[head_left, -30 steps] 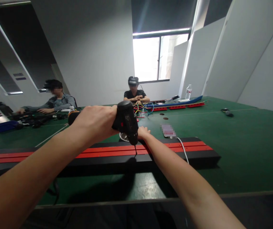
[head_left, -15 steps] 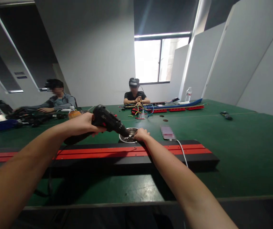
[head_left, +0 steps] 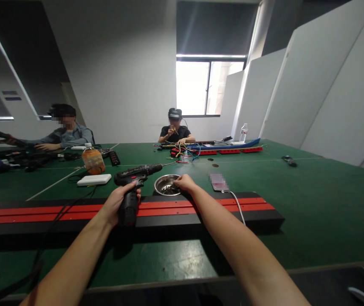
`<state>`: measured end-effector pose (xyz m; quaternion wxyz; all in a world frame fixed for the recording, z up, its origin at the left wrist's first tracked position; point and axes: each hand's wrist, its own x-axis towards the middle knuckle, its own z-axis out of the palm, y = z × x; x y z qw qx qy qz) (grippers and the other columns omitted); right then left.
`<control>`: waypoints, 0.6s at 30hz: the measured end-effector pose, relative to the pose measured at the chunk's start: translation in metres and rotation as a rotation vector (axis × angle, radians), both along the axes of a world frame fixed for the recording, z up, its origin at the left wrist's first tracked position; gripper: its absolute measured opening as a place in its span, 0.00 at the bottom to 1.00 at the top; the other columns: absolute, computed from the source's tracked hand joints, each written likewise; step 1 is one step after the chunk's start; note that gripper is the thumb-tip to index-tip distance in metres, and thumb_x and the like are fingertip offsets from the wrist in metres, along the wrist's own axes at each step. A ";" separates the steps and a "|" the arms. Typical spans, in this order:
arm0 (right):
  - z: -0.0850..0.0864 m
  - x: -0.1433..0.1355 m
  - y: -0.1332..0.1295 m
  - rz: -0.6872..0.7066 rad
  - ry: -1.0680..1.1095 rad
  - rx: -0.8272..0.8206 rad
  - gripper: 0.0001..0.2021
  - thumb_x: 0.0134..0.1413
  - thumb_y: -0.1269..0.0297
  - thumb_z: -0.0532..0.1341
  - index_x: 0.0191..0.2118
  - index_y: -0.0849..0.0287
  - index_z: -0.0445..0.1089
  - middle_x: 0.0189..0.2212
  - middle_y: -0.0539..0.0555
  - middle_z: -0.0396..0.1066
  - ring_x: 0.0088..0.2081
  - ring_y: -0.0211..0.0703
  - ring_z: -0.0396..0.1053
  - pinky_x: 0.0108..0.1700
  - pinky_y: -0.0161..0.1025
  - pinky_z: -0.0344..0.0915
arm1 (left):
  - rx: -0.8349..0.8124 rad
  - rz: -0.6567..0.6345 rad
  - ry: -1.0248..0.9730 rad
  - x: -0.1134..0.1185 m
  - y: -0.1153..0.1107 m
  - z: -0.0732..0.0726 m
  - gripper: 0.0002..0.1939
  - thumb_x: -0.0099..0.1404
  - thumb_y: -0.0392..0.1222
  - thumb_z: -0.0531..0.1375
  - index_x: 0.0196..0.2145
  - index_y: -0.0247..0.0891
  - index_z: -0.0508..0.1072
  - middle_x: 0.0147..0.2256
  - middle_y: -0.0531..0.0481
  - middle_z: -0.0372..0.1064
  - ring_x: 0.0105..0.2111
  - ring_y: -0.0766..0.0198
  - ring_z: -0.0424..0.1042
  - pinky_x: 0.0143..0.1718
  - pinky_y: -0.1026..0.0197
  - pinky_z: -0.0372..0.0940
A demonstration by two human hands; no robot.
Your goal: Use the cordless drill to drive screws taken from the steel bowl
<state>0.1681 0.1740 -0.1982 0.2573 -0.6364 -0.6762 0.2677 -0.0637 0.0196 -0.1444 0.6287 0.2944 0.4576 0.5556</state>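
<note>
My left hand (head_left: 119, 202) is wrapped round the grip of a black power drill (head_left: 131, 174), held upright over the long black and red bar (head_left: 182, 207). Its thin bit points right, level above a metal bowl (head_left: 158, 187). Small dark screws (head_left: 169, 189) lie in the bowl, which stands just behind the bar. At the bowl's right rim, my right hand (head_left: 185, 182) has its fingertips pinched together inside; what they hold, if anything, is too small to make out.
Behind the drill stand an orange drink bottle (head_left: 93, 160) and a white power bank (head_left: 94, 179). A phone (head_left: 219, 182) with a white cable lies right of the bowl. Across the table, two people sit near wires (head_left: 188, 152) and a blue bar (head_left: 229, 146).
The drill has swung from tilting down into the bowl to upright, its bit now level. My left hand has lowered. My right hand stays at the bowl.
</note>
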 end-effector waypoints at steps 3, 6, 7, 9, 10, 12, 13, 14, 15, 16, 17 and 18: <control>-0.002 0.001 0.003 0.018 0.220 -0.070 0.09 0.46 0.62 0.69 0.32 0.63 0.77 0.25 0.55 0.74 0.29 0.43 0.72 0.35 0.36 0.66 | 0.029 0.027 0.038 -0.001 -0.003 -0.008 0.07 0.64 0.40 0.63 0.34 0.32 0.72 0.27 0.49 0.72 0.21 0.68 0.73 0.22 0.66 0.72; -0.002 0.002 0.006 -0.028 0.477 -0.051 0.06 0.47 0.65 0.68 0.30 0.63 0.76 0.23 0.54 0.73 0.26 0.40 0.68 0.31 0.35 0.64 | 0.063 0.055 0.052 -0.001 -0.003 -0.013 0.06 0.63 0.38 0.64 0.36 0.33 0.72 0.27 0.49 0.73 0.22 0.67 0.74 0.23 0.65 0.72; -0.002 0.002 0.007 -0.066 0.559 -0.029 0.06 0.47 0.65 0.68 0.29 0.63 0.75 0.22 0.53 0.72 0.25 0.39 0.67 0.30 0.35 0.63 | 0.068 0.055 0.068 -0.001 -0.002 -0.014 0.06 0.63 0.39 0.64 0.35 0.32 0.72 0.27 0.48 0.73 0.22 0.66 0.74 0.22 0.65 0.72; 0.000 0.004 0.007 -0.089 0.738 -0.013 0.05 0.46 0.65 0.68 0.28 0.61 0.73 0.22 0.51 0.72 0.25 0.38 0.66 0.30 0.34 0.63 | 0.073 0.054 0.111 -0.001 -0.001 -0.016 0.07 0.63 0.39 0.64 0.35 0.32 0.72 0.27 0.47 0.74 0.22 0.64 0.74 0.21 0.64 0.71; 0.001 0.004 0.007 -0.088 0.830 -0.023 0.05 0.46 0.66 0.68 0.29 0.61 0.73 0.23 0.50 0.72 0.26 0.38 0.67 0.30 0.34 0.64 | 0.074 0.051 0.128 -0.001 0.000 -0.017 0.08 0.63 0.39 0.65 0.35 0.32 0.72 0.27 0.46 0.74 0.22 0.64 0.75 0.21 0.64 0.71; 0.005 0.006 0.005 -0.066 1.000 -0.105 0.04 0.47 0.69 0.66 0.31 0.60 0.72 0.27 0.50 0.74 0.27 0.37 0.69 0.31 0.33 0.65 | 0.074 0.035 0.141 -0.001 0.001 -0.019 0.09 0.62 0.40 0.65 0.34 0.32 0.72 0.28 0.46 0.74 0.22 0.63 0.75 0.21 0.63 0.71; 0.007 0.008 0.004 -0.055 1.067 -0.172 0.03 0.49 0.69 0.65 0.33 0.60 0.72 0.28 0.51 0.74 0.28 0.37 0.70 0.31 0.34 0.66 | 0.075 0.026 0.136 -0.002 0.001 -0.020 0.09 0.62 0.41 0.65 0.34 0.32 0.72 0.27 0.46 0.74 0.22 0.63 0.75 0.21 0.63 0.71; 0.010 0.009 0.002 -0.044 1.120 -0.247 0.03 0.51 0.69 0.64 0.34 0.60 0.72 0.30 0.51 0.75 0.28 0.38 0.70 0.32 0.34 0.67 | 0.075 0.016 0.129 -0.003 0.001 -0.021 0.10 0.62 0.42 0.66 0.34 0.32 0.72 0.27 0.46 0.73 0.22 0.63 0.75 0.20 0.63 0.71; 0.011 0.011 0.002 -0.036 1.161 -0.321 0.03 0.53 0.68 0.63 0.35 0.60 0.71 0.31 0.52 0.75 0.27 0.38 0.71 0.32 0.35 0.68 | 0.076 0.012 0.121 -0.004 0.001 -0.022 0.10 0.61 0.42 0.66 0.34 0.32 0.72 0.27 0.46 0.73 0.22 0.62 0.75 0.20 0.63 0.71; 0.013 0.012 0.001 -0.030 1.192 -0.386 0.04 0.54 0.68 0.63 0.36 0.61 0.71 0.32 0.52 0.75 0.27 0.38 0.71 0.31 0.35 0.69 | 0.080 0.013 0.117 -0.005 0.000 -0.023 0.11 0.61 0.42 0.67 0.35 0.32 0.72 0.28 0.46 0.74 0.23 0.62 0.75 0.20 0.63 0.70; 0.014 0.014 0.001 -0.025 1.217 -0.435 0.05 0.55 0.67 0.63 0.38 0.61 0.70 0.33 0.52 0.74 0.27 0.38 0.71 0.31 0.36 0.69 | 0.084 0.019 0.115 -0.005 0.000 -0.023 0.11 0.60 0.42 0.67 0.35 0.33 0.72 0.28 0.46 0.74 0.23 0.63 0.75 0.21 0.63 0.71; 0.015 0.015 0.001 -0.021 1.238 -0.471 0.06 0.56 0.66 0.63 0.39 0.61 0.70 0.33 0.52 0.74 0.27 0.38 0.71 0.31 0.36 0.70 | 0.091 0.025 0.113 -0.006 0.000 -0.024 0.12 0.60 0.42 0.67 0.35 0.33 0.72 0.28 0.46 0.74 0.23 0.63 0.75 0.21 0.63 0.71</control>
